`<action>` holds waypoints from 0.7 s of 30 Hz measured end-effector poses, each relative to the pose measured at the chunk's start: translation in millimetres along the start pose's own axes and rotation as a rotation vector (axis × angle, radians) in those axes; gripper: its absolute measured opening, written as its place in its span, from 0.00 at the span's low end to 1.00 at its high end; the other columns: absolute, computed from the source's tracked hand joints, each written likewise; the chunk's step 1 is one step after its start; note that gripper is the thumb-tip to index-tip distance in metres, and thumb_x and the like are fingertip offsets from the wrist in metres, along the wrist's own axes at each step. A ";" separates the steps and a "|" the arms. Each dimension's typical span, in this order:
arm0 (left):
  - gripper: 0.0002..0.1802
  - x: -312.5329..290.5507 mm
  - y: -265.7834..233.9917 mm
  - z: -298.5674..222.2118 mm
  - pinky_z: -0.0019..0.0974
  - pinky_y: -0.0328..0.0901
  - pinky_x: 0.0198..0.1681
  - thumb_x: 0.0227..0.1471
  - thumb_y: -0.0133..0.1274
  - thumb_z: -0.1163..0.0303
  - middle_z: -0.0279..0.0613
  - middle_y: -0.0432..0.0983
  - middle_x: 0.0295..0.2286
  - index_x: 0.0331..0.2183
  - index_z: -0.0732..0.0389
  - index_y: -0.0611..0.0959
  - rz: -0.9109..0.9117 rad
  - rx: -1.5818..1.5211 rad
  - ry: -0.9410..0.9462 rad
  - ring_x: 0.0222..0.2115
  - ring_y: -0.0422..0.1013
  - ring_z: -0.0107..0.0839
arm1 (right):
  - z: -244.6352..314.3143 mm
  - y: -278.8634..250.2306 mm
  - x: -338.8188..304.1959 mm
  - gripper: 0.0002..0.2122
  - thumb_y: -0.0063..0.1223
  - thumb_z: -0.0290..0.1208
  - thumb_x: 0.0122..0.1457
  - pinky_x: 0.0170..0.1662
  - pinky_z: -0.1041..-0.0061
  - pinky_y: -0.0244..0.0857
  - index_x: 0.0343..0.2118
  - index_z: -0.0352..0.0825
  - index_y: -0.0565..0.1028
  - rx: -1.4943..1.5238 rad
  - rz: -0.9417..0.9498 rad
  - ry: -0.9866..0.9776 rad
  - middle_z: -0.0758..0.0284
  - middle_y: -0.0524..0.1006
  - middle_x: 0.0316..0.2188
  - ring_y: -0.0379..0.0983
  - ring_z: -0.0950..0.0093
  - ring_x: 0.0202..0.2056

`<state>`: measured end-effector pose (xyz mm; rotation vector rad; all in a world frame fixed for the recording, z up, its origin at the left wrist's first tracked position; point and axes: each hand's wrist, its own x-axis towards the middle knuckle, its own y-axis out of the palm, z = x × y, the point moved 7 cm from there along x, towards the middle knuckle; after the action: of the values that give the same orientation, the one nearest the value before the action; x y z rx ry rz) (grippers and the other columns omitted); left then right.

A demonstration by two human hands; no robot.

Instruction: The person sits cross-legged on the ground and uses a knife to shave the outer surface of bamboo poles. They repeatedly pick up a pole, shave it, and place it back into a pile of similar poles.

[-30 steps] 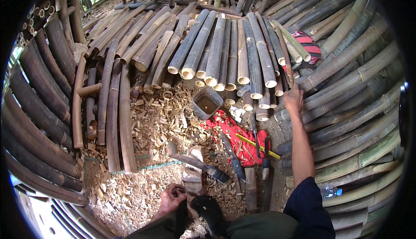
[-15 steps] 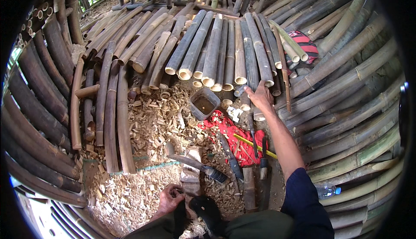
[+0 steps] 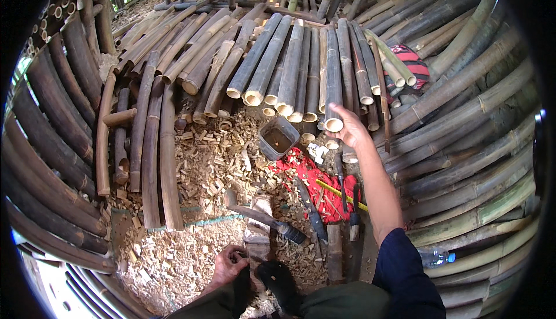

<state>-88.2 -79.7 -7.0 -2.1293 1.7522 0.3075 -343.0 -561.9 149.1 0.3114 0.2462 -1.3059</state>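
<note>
My right hand (image 3: 351, 129) reaches forward with its fingers and thumb round the near end of a dark bamboo tube (image 3: 333, 81). That tube lies on top of a row of cut tubes, its pale hollow end toward me. Low in the view, my left hand (image 3: 227, 265) rests by my leg with its fingers curled in, and I see nothing in it. Ahead of it a mallet-like tool (image 3: 263, 219) with a dark, thick end lies across a wooden block (image 3: 258, 235).
A square plastic tub (image 3: 278, 139) of murky liquid stands among wood chips (image 3: 197, 255). On a red cloth (image 3: 307, 174) lie a sheathed-looking blade (image 3: 311, 209), a yellow measuring tape (image 3: 341, 194) and chisel-like tools (image 3: 354, 215). Stacked bamboo (image 3: 463, 122) lines the right, with a plastic bottle (image 3: 434, 257).
My right hand has closed round a bamboo tube, whose end now sits higher and over the neighbouring tubes. My left hand has kept its place.
</note>
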 end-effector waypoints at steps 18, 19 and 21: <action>0.20 -0.6 -0.5 -0.6 0.34 0.69 0.32 0.45 0.70 0.70 0.35 0.76 0.22 0.42 0.63 0.86 -0.033 0.124 0.083 0.25 0.72 0.24 | -39.2 82.1 -122.7 0.26 0.54 0.33 0.52 0.48 0.63 0.75 0.53 0.25 0.73 0.480 0.441 -0.150 0.57 0.81 0.40 0.79 0.67 0.39; 0.20 0.4 0.2 -4.0 0.34 0.69 0.32 0.45 0.70 0.69 0.35 0.76 0.22 0.42 0.63 0.86 -0.035 0.126 0.109 0.25 0.72 0.24 | -40.6 87.0 -132.3 0.30 0.53 0.36 0.52 0.50 0.63 0.76 0.56 0.22 0.72 0.432 0.434 -0.160 0.54 0.80 0.42 0.80 0.66 0.40; 0.20 -1.9 1.0 -7.6 0.34 0.68 0.32 0.45 0.70 0.69 0.34 0.75 0.22 0.41 0.63 0.86 -0.034 0.073 0.063 0.25 0.71 0.24 | -47.9 99.1 -146.5 0.28 0.53 0.36 0.52 0.46 0.67 0.75 0.55 0.24 0.72 0.384 0.438 -0.142 0.57 0.81 0.40 0.80 0.68 0.38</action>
<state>-90.1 -81.2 0.5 -2.1362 1.7320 0.1663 -283.2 -389.4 164.3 0.5617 -0.1909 -0.9279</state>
